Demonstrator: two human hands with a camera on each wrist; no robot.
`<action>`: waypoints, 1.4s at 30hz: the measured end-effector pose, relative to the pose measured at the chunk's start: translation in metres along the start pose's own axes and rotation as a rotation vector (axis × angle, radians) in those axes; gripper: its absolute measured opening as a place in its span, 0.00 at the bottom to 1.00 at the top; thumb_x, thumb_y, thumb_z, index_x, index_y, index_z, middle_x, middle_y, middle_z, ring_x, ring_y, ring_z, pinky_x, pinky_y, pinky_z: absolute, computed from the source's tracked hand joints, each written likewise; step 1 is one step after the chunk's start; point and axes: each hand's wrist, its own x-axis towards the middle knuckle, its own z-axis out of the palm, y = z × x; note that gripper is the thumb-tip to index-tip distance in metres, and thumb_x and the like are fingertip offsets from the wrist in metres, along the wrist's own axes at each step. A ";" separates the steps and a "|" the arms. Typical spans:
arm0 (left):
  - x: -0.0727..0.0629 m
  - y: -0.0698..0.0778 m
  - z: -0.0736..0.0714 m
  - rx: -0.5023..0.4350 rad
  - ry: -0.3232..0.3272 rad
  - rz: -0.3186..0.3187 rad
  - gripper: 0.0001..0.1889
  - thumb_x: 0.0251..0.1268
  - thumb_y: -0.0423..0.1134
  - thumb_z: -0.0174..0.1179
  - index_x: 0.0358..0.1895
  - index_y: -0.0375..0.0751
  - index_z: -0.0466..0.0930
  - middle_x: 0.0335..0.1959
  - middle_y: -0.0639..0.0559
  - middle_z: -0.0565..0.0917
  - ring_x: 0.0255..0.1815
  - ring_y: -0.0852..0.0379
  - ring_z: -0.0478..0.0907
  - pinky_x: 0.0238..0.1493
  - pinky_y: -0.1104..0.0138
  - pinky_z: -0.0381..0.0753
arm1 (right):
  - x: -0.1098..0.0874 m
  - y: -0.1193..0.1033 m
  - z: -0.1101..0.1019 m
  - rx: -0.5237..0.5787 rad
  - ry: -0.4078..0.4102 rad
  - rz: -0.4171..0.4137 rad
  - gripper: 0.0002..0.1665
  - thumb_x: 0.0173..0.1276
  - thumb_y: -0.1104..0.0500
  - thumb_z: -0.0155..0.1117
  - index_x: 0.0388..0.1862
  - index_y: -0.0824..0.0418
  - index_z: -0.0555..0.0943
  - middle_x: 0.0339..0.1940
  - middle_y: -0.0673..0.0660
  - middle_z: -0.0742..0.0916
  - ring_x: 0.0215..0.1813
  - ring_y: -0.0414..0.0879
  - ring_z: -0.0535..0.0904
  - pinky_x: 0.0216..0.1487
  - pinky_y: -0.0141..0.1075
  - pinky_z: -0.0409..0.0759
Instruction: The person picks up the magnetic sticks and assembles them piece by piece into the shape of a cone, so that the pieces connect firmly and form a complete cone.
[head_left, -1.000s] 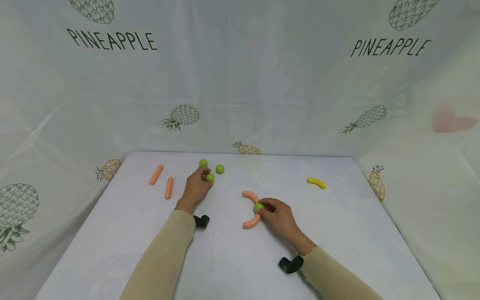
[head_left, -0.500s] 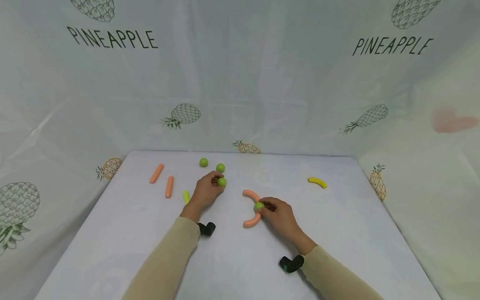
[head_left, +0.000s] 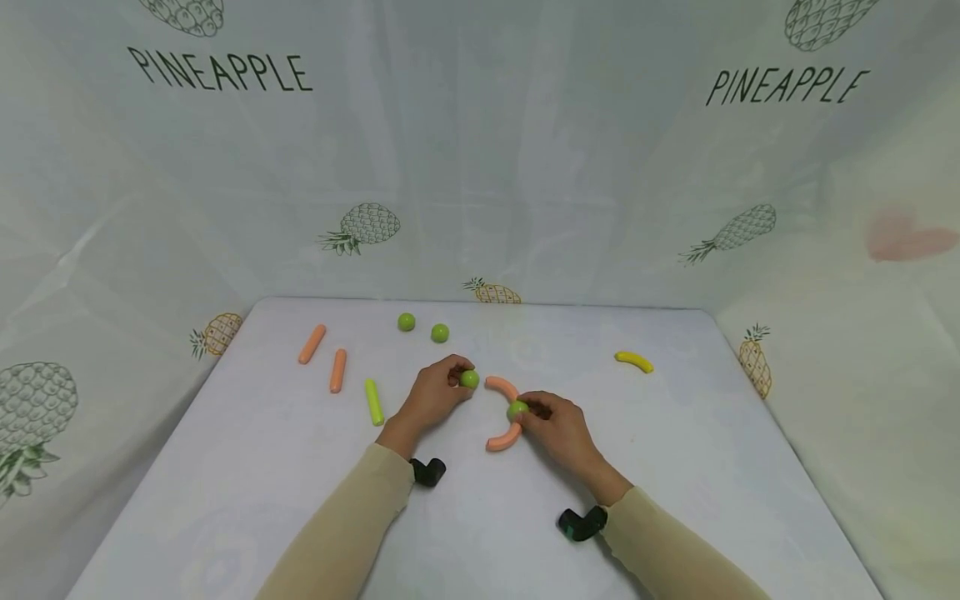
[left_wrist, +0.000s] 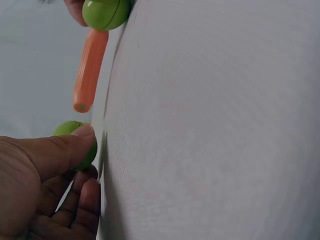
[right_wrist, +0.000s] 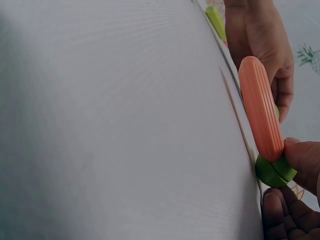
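Note:
My left hand (head_left: 437, 393) pinches a grooved green ball (head_left: 469, 379) between thumb and fingers, just left of the far curved orange stick (head_left: 500, 384). In the left wrist view, that ball (left_wrist: 64, 128) sits close to the free end of an orange stick (left_wrist: 90, 72). With thumb and fingertips, my right hand (head_left: 558, 429) grips another green ball (head_left: 517, 411). From this ball the far orange stick and the near curved orange stick (head_left: 501, 442) bend away to the left. The right wrist view has the near stick (right_wrist: 260, 107) meeting the grooved ball (right_wrist: 271, 172).
Left on the white table (head_left: 225, 467) lie two straight orange sticks (head_left: 312, 344) and a yellow-green stick (head_left: 374, 402). Two loose green balls (head_left: 440, 333) sit near the back edge. A curved yellow stick (head_left: 634, 362) lies at right. A pineapple-print sheet (head_left: 480, 167) hangs behind.
My left hand has carried its green ball rightward and toward me, from beside the loose balls to the far orange stick. The yellow-green stick is now uncovered. My right hand keeps its place.

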 end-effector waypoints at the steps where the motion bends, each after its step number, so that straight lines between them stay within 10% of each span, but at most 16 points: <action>1: 0.000 0.001 0.001 0.007 -0.007 0.002 0.18 0.67 0.33 0.72 0.57 0.48 0.83 0.53 0.51 0.87 0.52 0.53 0.81 0.58 0.56 0.82 | 0.000 0.000 0.000 -0.003 -0.001 0.001 0.17 0.69 0.54 0.77 0.56 0.53 0.89 0.44 0.49 0.91 0.47 0.42 0.85 0.50 0.37 0.83; 42: 0.014 0.008 0.014 0.025 -0.043 0.046 0.20 0.68 0.37 0.73 0.61 0.47 0.84 0.50 0.51 0.88 0.50 0.55 0.83 0.55 0.58 0.83 | -0.004 -0.001 0.002 0.028 0.019 0.019 0.15 0.67 0.57 0.78 0.51 0.54 0.88 0.41 0.49 0.88 0.44 0.42 0.82 0.47 0.33 0.81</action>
